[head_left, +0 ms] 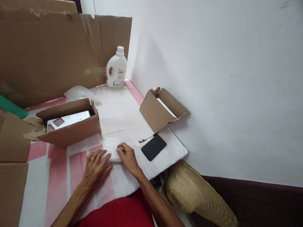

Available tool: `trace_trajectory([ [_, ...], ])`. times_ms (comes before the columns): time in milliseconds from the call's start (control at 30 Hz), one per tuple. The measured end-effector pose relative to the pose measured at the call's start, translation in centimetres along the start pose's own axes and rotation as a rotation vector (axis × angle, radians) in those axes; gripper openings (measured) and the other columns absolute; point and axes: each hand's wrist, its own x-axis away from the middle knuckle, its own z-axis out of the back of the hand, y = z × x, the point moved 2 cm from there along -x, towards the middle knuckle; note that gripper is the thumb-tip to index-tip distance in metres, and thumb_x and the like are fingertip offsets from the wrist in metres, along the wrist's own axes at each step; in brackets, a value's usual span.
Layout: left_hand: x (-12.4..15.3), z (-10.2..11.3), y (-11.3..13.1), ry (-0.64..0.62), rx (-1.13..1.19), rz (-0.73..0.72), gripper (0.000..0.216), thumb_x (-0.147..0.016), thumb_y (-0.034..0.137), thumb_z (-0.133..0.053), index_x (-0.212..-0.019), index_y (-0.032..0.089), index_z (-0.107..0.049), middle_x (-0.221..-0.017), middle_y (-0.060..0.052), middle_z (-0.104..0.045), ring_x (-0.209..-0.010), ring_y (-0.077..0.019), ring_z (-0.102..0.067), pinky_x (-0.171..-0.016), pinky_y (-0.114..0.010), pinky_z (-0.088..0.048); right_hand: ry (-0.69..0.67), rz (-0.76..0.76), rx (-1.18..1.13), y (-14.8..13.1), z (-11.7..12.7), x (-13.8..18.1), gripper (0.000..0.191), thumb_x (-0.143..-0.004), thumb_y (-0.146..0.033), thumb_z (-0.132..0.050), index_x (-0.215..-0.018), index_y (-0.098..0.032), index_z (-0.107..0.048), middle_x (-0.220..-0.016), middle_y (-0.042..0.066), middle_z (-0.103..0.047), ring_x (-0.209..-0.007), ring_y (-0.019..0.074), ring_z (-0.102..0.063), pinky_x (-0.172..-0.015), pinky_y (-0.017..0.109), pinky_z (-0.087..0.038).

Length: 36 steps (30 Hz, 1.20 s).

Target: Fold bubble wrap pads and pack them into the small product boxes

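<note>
A small piece of bubble wrap (110,148) lies on the white sheet covering the table (123,110). My left hand (96,168) rests flat on its near left edge, fingers stretched out. My right hand (126,156) has its fingers curled down onto the wrap's right end, pressing or pinching it. Just right of my right hand lie a black phone (153,147) and a thin black pen (148,138).
An open cardboard box (68,127) holding a white item stands to the left. A smaller open box (161,108) leans by the white wall. A white detergent bottle (116,67) stands at the back before cardboard sheets. A straw hat (196,192) lies below the table's right edge.
</note>
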Motion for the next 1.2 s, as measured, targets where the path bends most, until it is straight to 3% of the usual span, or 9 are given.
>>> trace_trajectory([
  [167,-0.7,-0.2,-0.7,-0.084,0.141,-0.024,0.035,-0.099,0.018,-0.043,-0.122,0.024,-0.069,-0.107,-0.01,-0.075,-0.106,-0.024,-0.066,-0.099,-0.043,-0.042,-0.088,-0.082,-0.07,-0.6,1.4,-0.1,0.02,-0.089,-0.037,-0.062,-0.097,-0.019,-0.065,-0.065,-0.006,-0.057,-0.058,0.0132,-0.052,-0.057,0.025,-0.038],
  [300,-2.0,0.1,-1.3,-0.238,0.404,0.181,0.033,-0.096,0.039,-0.054,-0.121,0.024,-0.069,-0.108,-0.009,-0.076,-0.099,-0.0249,-0.069,-0.093,-0.041,-0.05,0.014,-0.004,-0.009,-2.3,2.9,0.7,0.034,-0.095,-0.051,-0.059,-0.107,-0.021,-0.066,-0.1,0.004,-0.068,-0.086,0.0184,-0.064,-0.072,0.028,-0.049],
  [467,-4.3,-0.9,-2.4,-0.328,0.487,0.304,0.037,-0.097,0.05,-0.051,-0.117,0.024,-0.067,-0.089,-0.001,-0.076,-0.066,-0.0164,-0.066,-0.062,-0.028,-0.053,0.044,0.147,0.146,-2.2,3.1,0.5,0.044,-0.091,-0.045,-0.069,-0.126,-0.022,-0.061,-0.126,0.01,-0.061,-0.114,0.0254,-0.06,-0.095,0.04,-0.051],
  [567,-5.6,-1.7,-3.0,-0.269,0.445,0.347,0.039,-0.097,0.051,-0.051,-0.115,0.022,-0.068,-0.098,-0.005,-0.074,-0.076,-0.0192,-0.068,-0.074,-0.033,-0.055,-0.06,0.251,0.371,-1.1,2.2,-0.1,0.071,-0.081,-0.035,-0.081,-0.144,-0.023,-0.05,-0.143,0.014,-0.052,-0.131,0.0326,-0.05,-0.108,0.052,-0.044],
  [700,-5.6,-1.8,-3.2,-0.123,0.353,0.384,0.046,-0.096,0.049,-0.052,-0.129,0.019,-0.061,-0.124,-0.014,-0.064,-0.114,-0.029,-0.062,-0.103,-0.047,-0.048,-0.113,0.326,0.599,-0.6,1.4,-0.9,0.061,-0.086,-0.021,-0.075,-0.143,-0.022,-0.053,-0.134,0.014,-0.059,-0.121,0.0335,-0.053,-0.102,0.053,-0.048],
  [833,-4.4,-1.5,-2.5,-0.035,0.217,0.204,0.069,-0.083,0.051,-0.072,-0.141,0.02,-0.053,-0.14,-0.017,-0.057,-0.127,-0.0344,-0.055,-0.104,-0.051,-0.045,-0.097,0.333,0.629,-0.8,1.1,-1.5,0.045,-0.089,-0.023,-0.073,-0.132,-0.019,-0.062,-0.119,0.014,-0.064,-0.109,0.0327,-0.056,-0.097,0.049,-0.051],
  [933,-3.9,-1.2,-1.6,0.033,0.046,-0.032,0.042,-0.087,0.032,-0.07,-0.127,0.022,-0.062,-0.124,-0.012,-0.069,-0.11,-0.0284,-0.063,-0.095,-0.045,-0.046,-0.13,0.277,0.504,-1.0,1.4,-1.6,0.037,-0.091,-0.027,-0.071,-0.127,-0.019,-0.066,-0.114,0.012,-0.064,-0.109,0.0299,-0.058,-0.098,0.045,-0.05],
  [1067,-4.8,1.5,0.0,0.147,0.011,-0.085,0.019,-0.095,0.013,-0.054,-0.109,0.02,-0.065,-0.096,-0.005,-0.074,-0.088,-0.0189,-0.066,-0.083,-0.035,-0.047,-0.234,0.157,0.249,-3.3,2.9,-0.9,0.036,-0.095,-0.042,-0.065,-0.125,-0.022,-0.068,-0.112,0.008,-0.065,-0.094,0.0231,-0.063,-0.085,0.036,-0.052],
  [1200,-6.5,8.7,1.7,0.323,-0.031,-0.172,0.029,-0.093,0.006,-0.058,-0.119,0.015,-0.065,-0.11,-0.011,-0.072,-0.106,-0.0224,-0.064,-0.095,-0.038,-0.046,-0.27,0.167,-0.005,-10.1,4.7,-0.8,0.045,-0.103,-0.055,-0.045,-0.131,-0.027,-0.065,-0.124,0.007,-0.063,-0.1,0.022,-0.063,-0.08,0.032,-0.05],
])
